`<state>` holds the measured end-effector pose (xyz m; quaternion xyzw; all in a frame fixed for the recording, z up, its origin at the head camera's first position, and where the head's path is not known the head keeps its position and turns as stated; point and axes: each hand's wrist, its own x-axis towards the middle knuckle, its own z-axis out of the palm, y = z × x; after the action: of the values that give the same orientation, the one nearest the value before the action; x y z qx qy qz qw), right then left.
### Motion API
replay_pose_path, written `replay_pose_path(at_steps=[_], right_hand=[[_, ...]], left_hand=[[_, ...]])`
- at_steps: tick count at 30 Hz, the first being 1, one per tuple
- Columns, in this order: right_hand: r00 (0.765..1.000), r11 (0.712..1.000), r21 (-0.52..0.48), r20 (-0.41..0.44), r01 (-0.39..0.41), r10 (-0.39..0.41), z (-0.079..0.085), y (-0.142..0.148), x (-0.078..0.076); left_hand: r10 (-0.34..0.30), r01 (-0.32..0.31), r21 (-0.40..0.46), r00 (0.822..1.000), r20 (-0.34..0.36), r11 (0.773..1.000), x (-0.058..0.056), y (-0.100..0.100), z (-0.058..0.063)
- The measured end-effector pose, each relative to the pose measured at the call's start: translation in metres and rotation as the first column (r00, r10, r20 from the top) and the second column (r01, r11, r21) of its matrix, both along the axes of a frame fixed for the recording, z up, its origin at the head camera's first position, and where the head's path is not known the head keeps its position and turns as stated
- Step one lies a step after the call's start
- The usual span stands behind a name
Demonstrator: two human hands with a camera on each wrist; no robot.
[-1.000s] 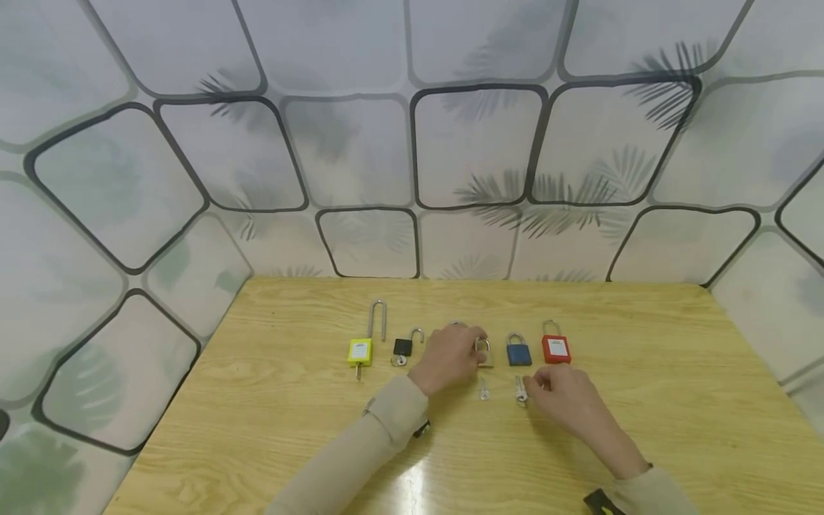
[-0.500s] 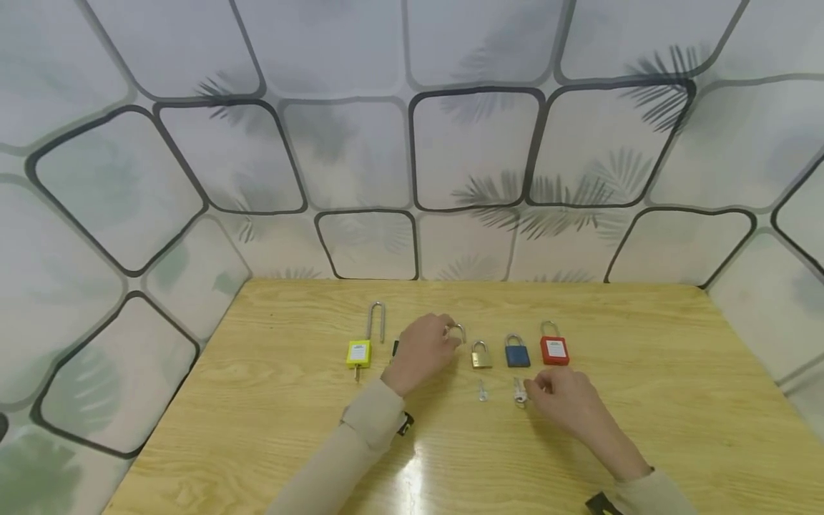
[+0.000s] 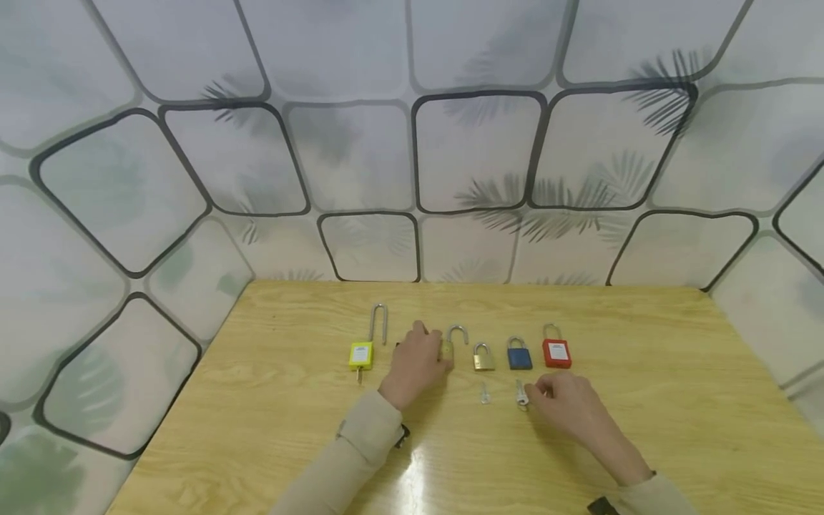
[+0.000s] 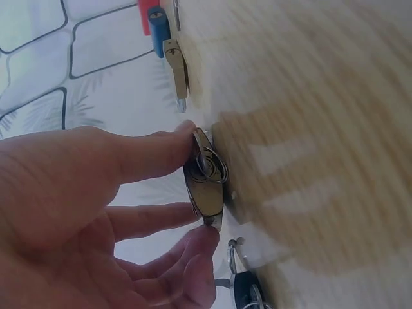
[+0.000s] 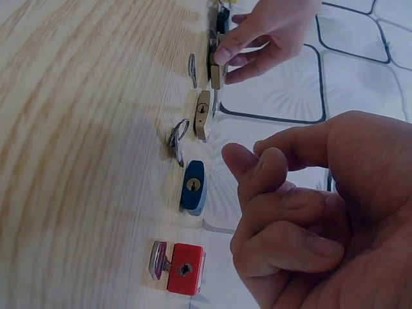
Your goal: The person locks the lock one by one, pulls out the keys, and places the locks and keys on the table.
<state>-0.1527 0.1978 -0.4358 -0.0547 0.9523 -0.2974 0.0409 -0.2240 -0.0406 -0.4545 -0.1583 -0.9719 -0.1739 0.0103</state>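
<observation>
My left hand (image 3: 416, 366) pinches a brass padlock (image 4: 205, 190) between thumb and fingers. A key with a ring (image 4: 210, 165) sits in its keyhole, and its shackle (image 3: 458, 330) stands raised in the head view. A black padlock (image 4: 246, 286), mostly hidden by this hand in the head view, lies beside it. My right hand (image 3: 569, 400) holds nothing, its fingers loosely curled, close to a ringed key (image 3: 521, 395). Above that key are a blue padlock (image 3: 518, 357) and a red padlock (image 3: 556, 352); a smaller brass padlock (image 3: 483, 360) lies between the hands.
At the row's left end lies a yellow padlock (image 3: 360, 355) with a long raised shackle and a key below it. A small key (image 3: 486, 393) rests before the smaller brass padlock. The wooden table (image 3: 277, 422) meets a patterned wall (image 3: 476, 150) behind.
My left hand has moved left, away from the smaller brass padlock, and now pinches the larger brass one with the raised shackle. My right hand has stayed in place.
</observation>
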Motion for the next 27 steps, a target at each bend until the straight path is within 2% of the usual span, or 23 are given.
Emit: replay_pose_path(at_steps=[6,19,24,27], right_hand=[[1.000,1.000,0.000,0.001,-0.006,0.006,-0.0018,0.0012,0.0002],[0.999,1.000,0.001,0.032,0.001,-0.001,-0.0041,0.0036,0.0013],[0.999,1.000,0.014,0.038,0.003,-0.004,-0.0060,0.0053,0.0009],[0.999,1.000,0.018,0.036,0.003,-0.003,-0.0066,0.0054,0.0005]], left_hand=[[0.010,-0.011,0.015,0.999,0.053,1.000,-0.0012,-0.0001,0.0009],[0.002,-0.003,0.007,0.997,0.076,1.000,-0.0032,0.0013,0.0003],[-0.005,-0.006,0.082,0.992,0.129,0.997,-0.0018,0.0021,0.0024],[0.008,-0.030,0.132,0.987,0.162,0.991,-0.0019,0.0010,0.0025]])
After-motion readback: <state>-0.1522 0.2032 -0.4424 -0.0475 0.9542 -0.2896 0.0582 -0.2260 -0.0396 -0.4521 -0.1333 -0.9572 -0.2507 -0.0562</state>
